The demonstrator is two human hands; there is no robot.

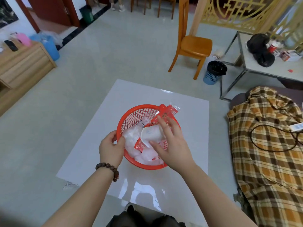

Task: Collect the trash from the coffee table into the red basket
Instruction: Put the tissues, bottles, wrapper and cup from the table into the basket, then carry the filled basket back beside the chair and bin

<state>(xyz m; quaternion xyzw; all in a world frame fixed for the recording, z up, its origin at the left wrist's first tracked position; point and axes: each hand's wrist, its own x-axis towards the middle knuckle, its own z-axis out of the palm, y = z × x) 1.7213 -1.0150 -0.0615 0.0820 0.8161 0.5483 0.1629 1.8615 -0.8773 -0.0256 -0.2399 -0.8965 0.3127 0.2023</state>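
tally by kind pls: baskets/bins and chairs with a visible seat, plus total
Red basket on the coffee table, left hand on its rim: 1
Blue mesh bin, black liner: 1
Blue bin by the wooden cabinet: 1
Green bin near the doorway: 1
Wooden chair, seat visible: 1
Total: 5

No text can be read anywhere in the view. The red wrapper (165, 112) sticking out of the red basket (131, 117) carries white printed marks, too blurred to make out. The white tag (296, 128) lying on the plaid cloth (265, 145) shows dark lines like a barcode, and the red cup (272, 47) on the far tabletop (265, 71) bears an unreadable print.
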